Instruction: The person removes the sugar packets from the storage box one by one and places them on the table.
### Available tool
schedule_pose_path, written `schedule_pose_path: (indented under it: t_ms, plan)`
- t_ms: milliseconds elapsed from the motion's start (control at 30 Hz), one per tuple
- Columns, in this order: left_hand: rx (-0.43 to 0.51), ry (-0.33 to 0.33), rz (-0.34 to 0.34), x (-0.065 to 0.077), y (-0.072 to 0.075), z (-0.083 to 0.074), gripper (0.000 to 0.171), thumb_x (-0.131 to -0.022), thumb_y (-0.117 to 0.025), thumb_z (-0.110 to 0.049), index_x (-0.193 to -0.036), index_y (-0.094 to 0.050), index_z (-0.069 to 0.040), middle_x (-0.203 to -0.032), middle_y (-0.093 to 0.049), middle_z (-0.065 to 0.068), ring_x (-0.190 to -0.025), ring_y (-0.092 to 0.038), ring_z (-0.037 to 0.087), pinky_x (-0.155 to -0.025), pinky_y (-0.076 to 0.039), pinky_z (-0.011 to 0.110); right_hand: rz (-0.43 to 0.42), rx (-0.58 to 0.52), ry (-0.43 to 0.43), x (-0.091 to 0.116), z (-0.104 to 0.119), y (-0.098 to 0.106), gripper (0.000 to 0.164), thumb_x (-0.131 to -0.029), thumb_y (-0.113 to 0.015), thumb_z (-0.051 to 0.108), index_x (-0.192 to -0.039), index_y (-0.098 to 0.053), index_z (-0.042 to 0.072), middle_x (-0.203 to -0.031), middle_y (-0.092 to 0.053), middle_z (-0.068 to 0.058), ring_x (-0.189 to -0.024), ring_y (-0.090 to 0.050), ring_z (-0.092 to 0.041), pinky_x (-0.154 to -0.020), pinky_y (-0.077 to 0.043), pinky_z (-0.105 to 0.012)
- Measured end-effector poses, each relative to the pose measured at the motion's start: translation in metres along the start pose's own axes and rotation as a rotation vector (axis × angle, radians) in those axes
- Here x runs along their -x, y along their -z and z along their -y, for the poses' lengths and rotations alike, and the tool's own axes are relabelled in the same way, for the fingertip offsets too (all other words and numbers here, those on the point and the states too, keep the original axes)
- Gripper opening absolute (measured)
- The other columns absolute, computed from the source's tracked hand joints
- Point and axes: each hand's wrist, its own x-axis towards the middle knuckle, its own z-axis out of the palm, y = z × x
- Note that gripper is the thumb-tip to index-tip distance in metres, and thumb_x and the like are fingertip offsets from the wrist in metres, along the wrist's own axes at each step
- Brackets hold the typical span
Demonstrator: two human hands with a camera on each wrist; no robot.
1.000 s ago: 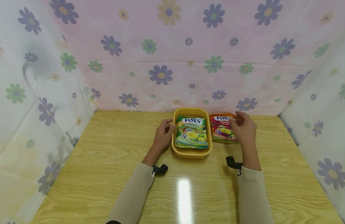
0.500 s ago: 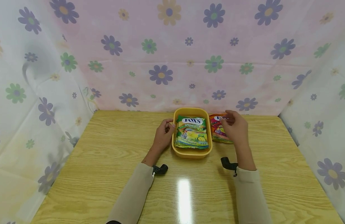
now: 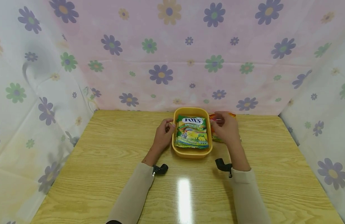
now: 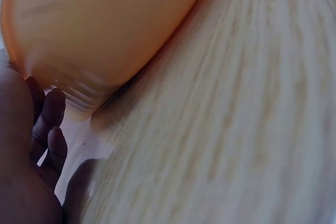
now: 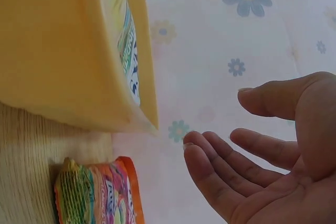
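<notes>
A yellow plastic tub (image 3: 192,154) stands at the back of the table, holding green FOX'S Spring Tea candy packs (image 3: 192,132) stacked flat. My left hand (image 3: 162,133) rests its thumb and forefinger at the tub's left rim; in the left wrist view its other fingers (image 4: 52,108) are loosely bent beside the tub's outer wall. Close to the tub's right side, my right hand (image 3: 226,127) hovers with nothing in it, thumb and fingers apart. Below it lie red-orange FOX'S candy packs (image 5: 107,192), mostly covered by the hand in the head view.
A wooden-patterned table (image 3: 119,149) stretches around the tub. Flower-printed sheets (image 3: 161,46) close off the back and both sides. Each wrist carries a black camera mount (image 3: 223,165).
My right hand has moved left over the red-orange packs toward the tub, covering more of their print. The left hand and the tub have stayed in place.
</notes>
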Motion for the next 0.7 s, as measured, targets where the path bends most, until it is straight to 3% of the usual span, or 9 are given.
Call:
schedule_pose_path:
  t_ms: [367, 700]
  plan:
    - [-0.009, -0.002, 0.002, 0.001, 0.000, 0.001, 0.035, -0.112, -0.056, -0.027, -0.141, -0.058, -0.008, -0.088, -0.065, 0.004, -0.077, -0.057, 0.020, -0.075, -0.047, 0.032, 0.159, 0.059, -0.039, 0.007, 0.011, -0.018, 0.053, -0.102, -0.070, 0.018, -0.147, -0.056, -0.005, -0.132, -0.066, -0.028, -0.116, -0.069, -0.043, -0.098, -0.056, -0.057]
    - [-0.008, -0.008, 0.001, -0.001, 0.000, 0.003, 0.035, -0.112, -0.056, -0.028, -0.141, -0.058, -0.009, -0.088, -0.065, 0.004, -0.078, -0.058, 0.021, -0.076, -0.048, 0.033, 0.302, 0.105, -0.117, 0.011, 0.023, -0.029, 0.067, -0.105, -0.064, 0.028, -0.159, -0.040, -0.004, -0.150, -0.055, -0.029, -0.129, -0.062, -0.043, -0.102, -0.053, -0.058]
